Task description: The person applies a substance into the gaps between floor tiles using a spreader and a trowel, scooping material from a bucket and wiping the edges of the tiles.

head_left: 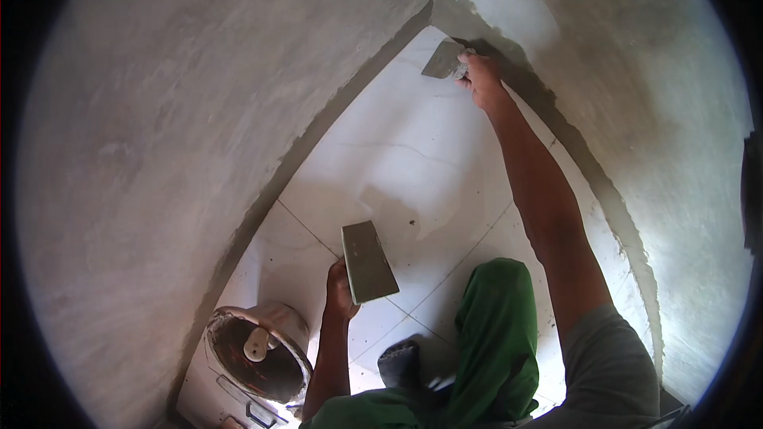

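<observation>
My right hand (481, 78) is stretched far forward, its fingers closed round a putty knife (442, 59) with a wide flat grey-coated blade. The knife is close to the foot of the right wall, near the corner, beside a strip of dark damp-looking plaster (509, 63). Lower down and nearer to me, my left hand (340, 290) grips a rectangular grey plate (369, 262), apparently a small plastering hawk. It is tilted above the tiles, and its face looks smeared grey. The left fingers are partly hidden behind it.
Plastered walls (183, 111) rise on both sides and meet in the far corner. White floor tiles (389, 151) lie between them. At the lower left stands a dirty bucket (288, 324) with a pale tool handle (257, 345) inside. My green-trousered knee (501, 334) and dark shoe (400, 363) are close by.
</observation>
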The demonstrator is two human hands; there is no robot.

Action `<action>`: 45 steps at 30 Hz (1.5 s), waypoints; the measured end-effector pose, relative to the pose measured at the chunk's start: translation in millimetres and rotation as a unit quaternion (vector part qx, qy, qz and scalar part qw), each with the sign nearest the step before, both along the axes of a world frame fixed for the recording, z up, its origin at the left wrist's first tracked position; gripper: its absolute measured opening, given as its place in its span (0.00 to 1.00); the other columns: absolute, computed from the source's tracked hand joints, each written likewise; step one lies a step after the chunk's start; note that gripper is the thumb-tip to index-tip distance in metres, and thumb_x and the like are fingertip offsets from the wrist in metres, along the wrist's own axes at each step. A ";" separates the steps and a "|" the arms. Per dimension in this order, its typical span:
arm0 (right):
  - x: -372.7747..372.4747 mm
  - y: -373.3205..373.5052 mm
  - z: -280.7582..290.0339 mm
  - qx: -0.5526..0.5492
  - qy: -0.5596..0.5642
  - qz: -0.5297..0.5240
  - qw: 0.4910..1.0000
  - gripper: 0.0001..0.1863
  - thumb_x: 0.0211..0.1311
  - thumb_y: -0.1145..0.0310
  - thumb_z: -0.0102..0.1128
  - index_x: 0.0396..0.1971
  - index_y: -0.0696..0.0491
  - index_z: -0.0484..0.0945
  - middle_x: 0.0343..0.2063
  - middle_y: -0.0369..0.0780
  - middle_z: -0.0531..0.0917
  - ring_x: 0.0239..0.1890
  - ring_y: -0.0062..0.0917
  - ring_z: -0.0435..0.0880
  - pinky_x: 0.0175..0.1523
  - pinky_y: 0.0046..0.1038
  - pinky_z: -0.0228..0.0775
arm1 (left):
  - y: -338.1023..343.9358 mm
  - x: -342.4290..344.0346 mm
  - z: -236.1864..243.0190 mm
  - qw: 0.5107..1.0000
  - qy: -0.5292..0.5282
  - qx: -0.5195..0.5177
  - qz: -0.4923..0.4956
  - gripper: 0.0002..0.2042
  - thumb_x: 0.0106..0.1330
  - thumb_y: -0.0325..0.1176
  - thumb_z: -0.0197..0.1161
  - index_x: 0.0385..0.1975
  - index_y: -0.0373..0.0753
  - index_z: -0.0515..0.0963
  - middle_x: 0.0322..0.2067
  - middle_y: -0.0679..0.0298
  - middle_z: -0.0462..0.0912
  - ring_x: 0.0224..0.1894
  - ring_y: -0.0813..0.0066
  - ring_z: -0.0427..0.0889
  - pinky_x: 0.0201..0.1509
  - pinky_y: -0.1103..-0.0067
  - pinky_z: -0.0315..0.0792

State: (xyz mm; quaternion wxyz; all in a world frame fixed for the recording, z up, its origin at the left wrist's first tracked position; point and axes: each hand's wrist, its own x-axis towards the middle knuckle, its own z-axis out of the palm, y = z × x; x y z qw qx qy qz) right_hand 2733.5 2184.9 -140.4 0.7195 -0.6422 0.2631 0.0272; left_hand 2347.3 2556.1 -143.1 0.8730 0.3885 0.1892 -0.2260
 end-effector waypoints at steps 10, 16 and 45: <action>58.4 10.6 -27.1 0.027 -0.052 -0.055 0.997 0.11 0.62 0.68 0.65 0.42 0.54 0.79 0.42 0.40 0.82 0.41 0.30 0.84 0.42 0.43 0.85 | -3.0 -0.5 -5.8 0.999 0.020 0.026 0.019 0.32 0.70 0.61 0.62 0.55 0.34 0.77 0.41 0.62 0.84 0.40 0.71 0.86 0.42 0.72 0.83; 66.5 25.1 -22.1 0.035 -0.062 -0.085 0.994 0.11 0.62 0.69 0.63 0.42 0.56 0.79 0.43 0.41 0.82 0.44 0.33 0.84 0.48 0.48 0.86 | 4.5 -2.5 -8.9 0.999 0.034 0.002 0.023 0.30 0.71 0.59 0.63 0.56 0.35 0.78 0.44 0.61 0.86 0.44 0.69 0.87 0.45 0.71 0.84; 57.3 46.2 8.3 0.034 -0.102 -0.127 0.986 0.17 0.62 0.71 0.65 0.49 0.62 0.78 0.50 0.45 0.80 0.50 0.35 0.80 0.54 0.52 0.84 | 5.6 -2.1 -12.0 0.995 0.047 -0.065 0.051 0.24 0.71 0.46 0.65 0.55 0.30 0.78 0.46 0.55 0.87 0.43 0.66 0.89 0.49 0.70 0.86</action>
